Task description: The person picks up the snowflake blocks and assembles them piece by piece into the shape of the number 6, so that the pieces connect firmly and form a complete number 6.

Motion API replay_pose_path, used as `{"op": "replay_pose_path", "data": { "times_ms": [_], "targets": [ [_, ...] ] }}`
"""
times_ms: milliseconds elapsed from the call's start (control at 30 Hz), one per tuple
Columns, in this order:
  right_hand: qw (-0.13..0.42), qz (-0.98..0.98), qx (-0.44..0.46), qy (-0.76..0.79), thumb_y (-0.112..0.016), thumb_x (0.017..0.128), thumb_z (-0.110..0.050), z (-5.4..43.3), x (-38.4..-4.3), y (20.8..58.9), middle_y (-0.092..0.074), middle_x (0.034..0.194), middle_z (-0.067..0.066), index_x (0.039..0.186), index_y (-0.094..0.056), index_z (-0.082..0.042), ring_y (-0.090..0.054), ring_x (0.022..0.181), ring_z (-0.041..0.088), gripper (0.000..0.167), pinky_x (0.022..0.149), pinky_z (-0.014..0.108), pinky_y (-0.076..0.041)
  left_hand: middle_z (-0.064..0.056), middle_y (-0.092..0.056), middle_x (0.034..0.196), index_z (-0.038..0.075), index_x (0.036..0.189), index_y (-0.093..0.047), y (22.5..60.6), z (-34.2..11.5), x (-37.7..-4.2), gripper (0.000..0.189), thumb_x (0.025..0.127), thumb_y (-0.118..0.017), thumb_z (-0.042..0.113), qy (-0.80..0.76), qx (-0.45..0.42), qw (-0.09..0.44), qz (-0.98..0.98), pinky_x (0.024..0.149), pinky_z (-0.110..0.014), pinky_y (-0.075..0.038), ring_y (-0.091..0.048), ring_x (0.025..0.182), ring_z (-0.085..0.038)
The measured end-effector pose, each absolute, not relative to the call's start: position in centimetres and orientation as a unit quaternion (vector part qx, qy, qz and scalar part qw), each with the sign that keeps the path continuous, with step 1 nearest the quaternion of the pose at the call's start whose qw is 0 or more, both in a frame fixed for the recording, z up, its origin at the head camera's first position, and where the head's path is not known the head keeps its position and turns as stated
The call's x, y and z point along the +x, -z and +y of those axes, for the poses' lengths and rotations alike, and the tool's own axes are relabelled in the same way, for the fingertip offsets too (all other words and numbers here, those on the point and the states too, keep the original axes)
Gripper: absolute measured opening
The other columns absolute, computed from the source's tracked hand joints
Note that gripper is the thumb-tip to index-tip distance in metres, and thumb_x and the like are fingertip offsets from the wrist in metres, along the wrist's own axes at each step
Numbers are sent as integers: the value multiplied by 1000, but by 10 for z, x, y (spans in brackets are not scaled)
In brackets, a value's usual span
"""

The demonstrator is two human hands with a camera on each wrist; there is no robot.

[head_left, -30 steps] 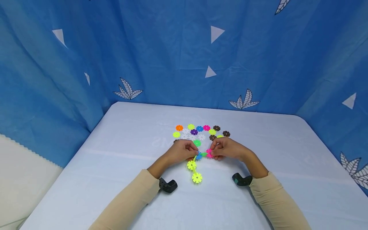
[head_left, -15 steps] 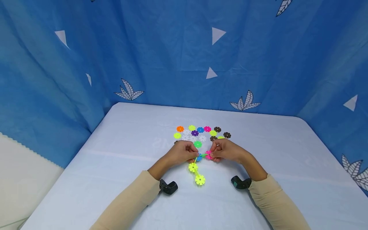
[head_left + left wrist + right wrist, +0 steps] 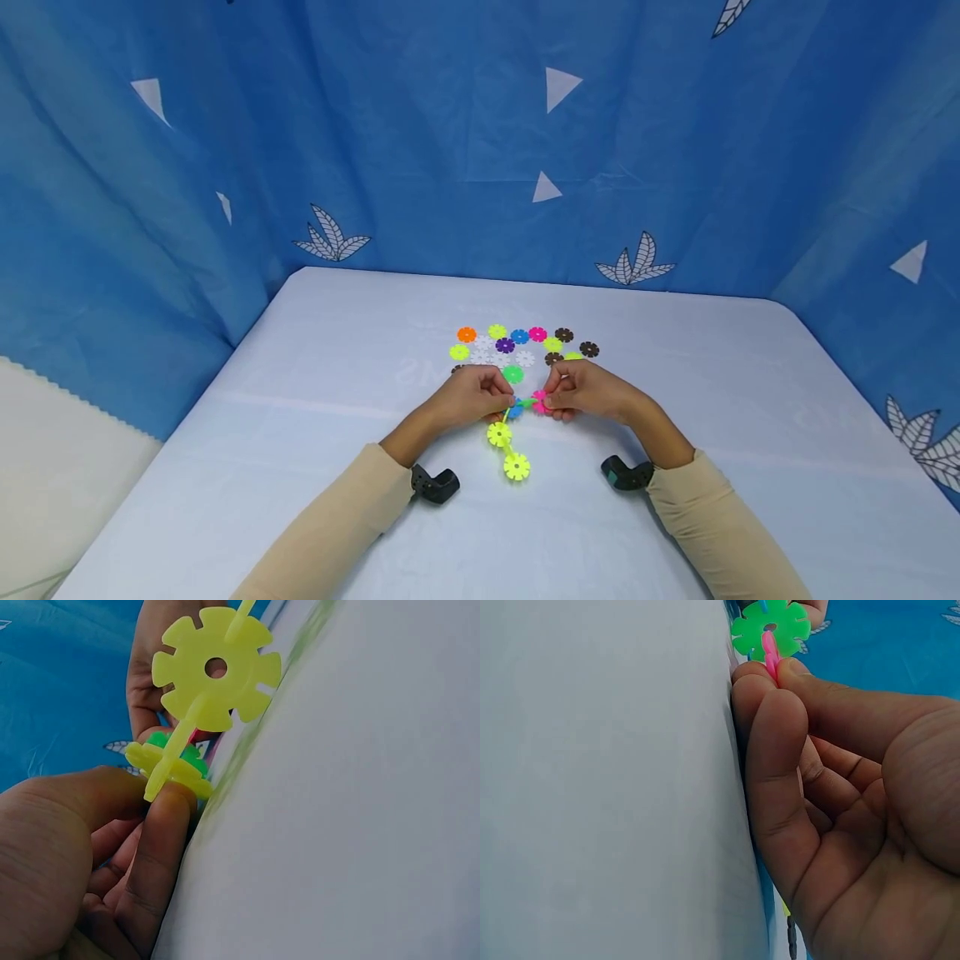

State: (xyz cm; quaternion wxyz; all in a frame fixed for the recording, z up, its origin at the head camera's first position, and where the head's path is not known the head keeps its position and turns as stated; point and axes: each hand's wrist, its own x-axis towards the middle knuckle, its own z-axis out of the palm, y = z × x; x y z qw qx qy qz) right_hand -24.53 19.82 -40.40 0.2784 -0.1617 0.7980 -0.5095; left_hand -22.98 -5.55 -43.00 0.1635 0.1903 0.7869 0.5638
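Both hands hold a small chain of interlocking snowflake discs close over the table. My left hand (image 3: 471, 395) pinches it near the blue disc (image 3: 516, 409), between thumb and fingers. Opposite, my right hand (image 3: 592, 390) pinches the pink disc (image 3: 537, 402) by its edge. A green disc (image 3: 787, 621), seen in the right wrist view, links the pink one to the rest. Two yellow discs (image 3: 517, 467) extend from the left hand's end toward the near side. In the left wrist view a yellow disc (image 3: 180, 671) looms large, and the blue disc is hidden there.
Loose discs lie beyond the hands on the white table (image 3: 375, 350): a green one (image 3: 513, 374), an orange one (image 3: 467, 335), a purple one (image 3: 505, 345), and several white, yellow and brown ones. A blue curtain (image 3: 450, 150) hangs behind the table.
My right hand has shifted slightly left, bringing the pink disc nearer the blue one. The green disc has tilted to show more edge. The yellow discs have swung slightly.
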Motion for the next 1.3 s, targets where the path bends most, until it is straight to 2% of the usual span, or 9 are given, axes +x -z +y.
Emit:
{"op": "replay_pose_path", "data": {
  "times_ms": [333,600,1000,1167,1300],
  "targets": [
    [281,805,-165,496,-70,95,-5,197,-247,403,-71,84,13,102,-59,1,-68,71,23,15,70,33,-59,-6,-64,75,5,106,-73,429,-57,-229,12,95,-67,6,-548,224,162,789,65,-28,-54,-62,63,-18],
    [289,806,-181,483,-68,97,-7,199,-249,403,-70,84,12,108,-61,-2,-67,73,24,14,71,33,-58,-6,-64,76,5,103,-74,427,-59,-229,9,96,-68,8,-548,230,167,787,65,-27,-54,-61,63,-17],
    [283,818,-158,476,-65,101,-16,200,-251,402,-67,85,12,112,-64,-4,-66,76,24,16,72,34,-58,-7,-65,79,4,102,-72,429,-58,-230,8,96,-68,9,-557,214,179,782,68,-29,-56,-63,65,-18],
    [247,840,-147,460,-66,100,-16,201,-252,400,-68,87,11,111,-65,-5,-65,76,25,15,71,33,-57,-7,-66,80,6,102,-71,428,-58,-230,7,96,-67,9,-559,211,179,781,67,-30,-57,-64,65,-18],
    [155,877,-142,431,-66,100,-14,201,-254,400,-68,86,9,108,-68,-6,-59,73,24,12,64,30,-51,-7,-66,80,7,101,-71,428,-58,-230,6,96,-67,8,-562,205,179,781,68,-30,-57,-65,65,-18]
  ]
}}
